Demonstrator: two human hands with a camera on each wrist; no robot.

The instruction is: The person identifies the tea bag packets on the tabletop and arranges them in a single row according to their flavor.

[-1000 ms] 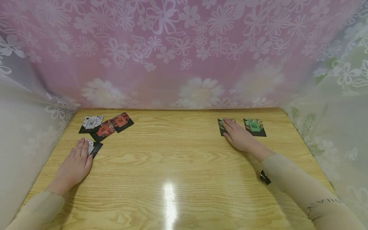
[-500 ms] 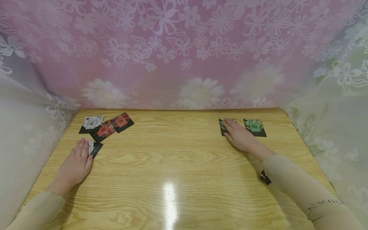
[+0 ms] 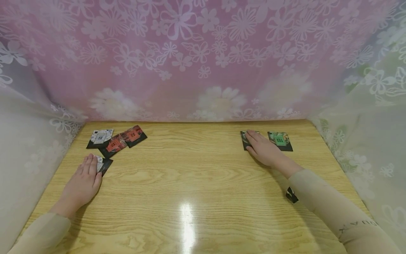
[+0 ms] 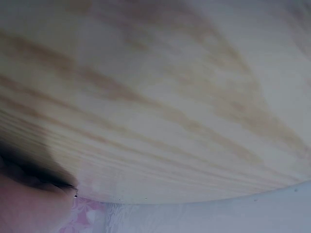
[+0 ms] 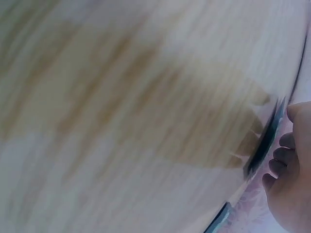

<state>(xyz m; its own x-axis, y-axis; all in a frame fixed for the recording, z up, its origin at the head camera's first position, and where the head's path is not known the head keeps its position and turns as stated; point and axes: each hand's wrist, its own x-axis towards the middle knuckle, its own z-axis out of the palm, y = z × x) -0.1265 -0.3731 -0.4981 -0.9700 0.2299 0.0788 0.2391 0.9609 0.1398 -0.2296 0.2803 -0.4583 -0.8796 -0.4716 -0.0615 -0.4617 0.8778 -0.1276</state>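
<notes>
My left hand (image 3: 83, 181) rests with straight fingers on a black and white flowered sachet (image 3: 105, 167), covering its left part. Far to the right, my right hand (image 3: 262, 148) lies with its fingers over a dark green sachet (image 3: 245, 144); much of that packet is hidden. A second green sachet (image 3: 280, 140) sits just right of that hand, apart from the first. In the right wrist view, fingers (image 5: 278, 160) extend beside the sachet's dark edge (image 5: 265, 141). The left wrist view has only a bit of the left hand (image 4: 31, 208) in its lower corner.
At the back left, a white flowered sachet (image 3: 100, 138) overlaps a red sachet (image 3: 115, 145), which touches another red one (image 3: 134, 135). A small black piece (image 3: 291, 195) shows beside the right sleeve, partly hidden. Floral curtains (image 3: 203, 63) border the wooden table (image 3: 190, 169).
The green sachet under my right hand has shifted very slightly to the right, narrowing its gap to the other green one. My left hand stays where it was.
</notes>
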